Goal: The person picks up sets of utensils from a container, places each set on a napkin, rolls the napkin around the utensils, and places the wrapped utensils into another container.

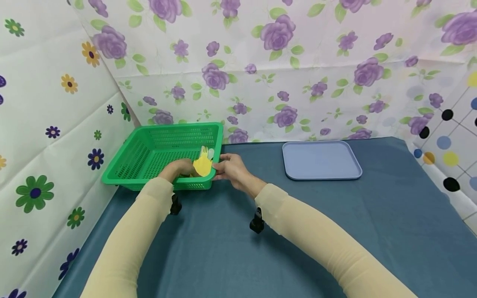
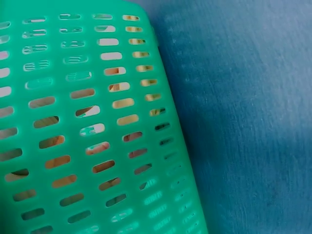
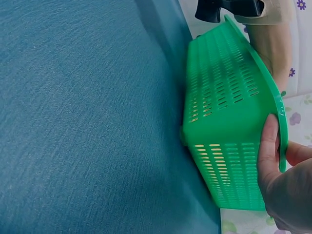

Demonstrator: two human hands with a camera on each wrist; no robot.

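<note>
A green slotted basket sits at the back left of the blue-covered table. My right hand grips its right rim, thumb on one side and fingers on the other, plain in the right wrist view. The left hand reaches over the front rim into the basket. Close to its fingers, in the right front corner, is a yellow flat-looking item with a pale fork and a spoon-like end showing above it. The left fingertips are hidden; the left wrist view shows mostly the basket's slotted wall.
A light blue-grey tray lies at the back right of the table. Flowered sheets hang behind and on the left side. Small black devices are strapped at the wrists.
</note>
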